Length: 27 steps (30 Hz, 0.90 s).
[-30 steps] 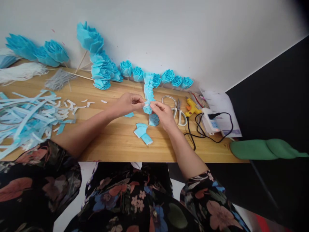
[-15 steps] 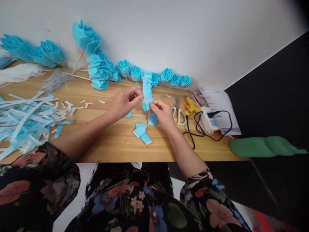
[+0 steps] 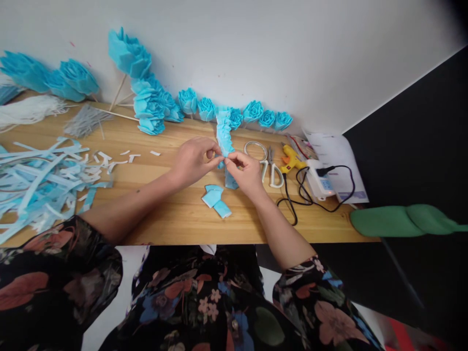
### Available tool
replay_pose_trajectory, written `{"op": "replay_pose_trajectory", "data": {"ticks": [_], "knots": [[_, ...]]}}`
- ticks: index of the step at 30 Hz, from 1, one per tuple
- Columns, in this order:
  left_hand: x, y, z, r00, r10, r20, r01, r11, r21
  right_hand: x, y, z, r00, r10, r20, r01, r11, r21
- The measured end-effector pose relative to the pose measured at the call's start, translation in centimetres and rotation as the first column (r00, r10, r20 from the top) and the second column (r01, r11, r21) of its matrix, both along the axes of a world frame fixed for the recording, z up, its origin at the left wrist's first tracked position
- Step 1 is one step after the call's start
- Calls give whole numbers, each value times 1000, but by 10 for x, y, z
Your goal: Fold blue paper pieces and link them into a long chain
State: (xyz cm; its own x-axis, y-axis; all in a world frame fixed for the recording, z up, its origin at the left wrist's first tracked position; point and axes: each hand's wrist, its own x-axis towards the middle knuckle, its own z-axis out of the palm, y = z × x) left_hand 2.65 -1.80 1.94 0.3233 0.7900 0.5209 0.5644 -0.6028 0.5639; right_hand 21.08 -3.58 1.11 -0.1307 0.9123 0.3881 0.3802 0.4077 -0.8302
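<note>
My left hand [image 3: 195,158] and my right hand [image 3: 245,171] meet above the table, thumbs and fingertips pinched together. Between them is a small light-blue petal [image 3: 220,165], mostly hidden by the fingers. Just behind the fingertips a row of ruffled blue petals [image 3: 224,129] runs back toward the wall. More blue material [image 3: 231,181] shows beneath my right hand, partly covered. Several flat blue cut pieces [image 3: 215,199] lie on the wood in front of the hands.
Blue flowers [image 3: 253,111] line the wall, larger ones on sticks at left. Cut strips [image 3: 40,180] heap at left. Scissors [image 3: 275,170], a yellow glue gun [image 3: 291,158], a power strip [image 3: 319,181] with black cord and a green bottle-like object [image 3: 402,220] are at right.
My left hand has moved slightly right and down, so the fingertips of both hands now come together. Less of the petal shows between them.
</note>
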Motion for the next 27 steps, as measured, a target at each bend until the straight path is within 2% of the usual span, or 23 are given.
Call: {"op": "replay_pose_trajectory", "data": {"ticks": [8,19,22,25,27], "knots": [[1,-1,1,999,-24,34,25,999,-21,-1,-1,1,1000,3,28,-3,1000,21],[3,-3,7,965,-10,264,85,958,-275,1,1,0,1000,-6,-19,6,1000,-13],[1,-3,9,928,-7,373,139,934,-328,3,4,-3,999,-6,-52,3,998,-60],[-1,0,10,859,56,509,149,923,-354,5,6,-5,997,4,-83,-12,995,-97],[-2,2,10,839,77,538,179,896,-406,5,7,-6,994,17,-104,-29,992,-119]]}}
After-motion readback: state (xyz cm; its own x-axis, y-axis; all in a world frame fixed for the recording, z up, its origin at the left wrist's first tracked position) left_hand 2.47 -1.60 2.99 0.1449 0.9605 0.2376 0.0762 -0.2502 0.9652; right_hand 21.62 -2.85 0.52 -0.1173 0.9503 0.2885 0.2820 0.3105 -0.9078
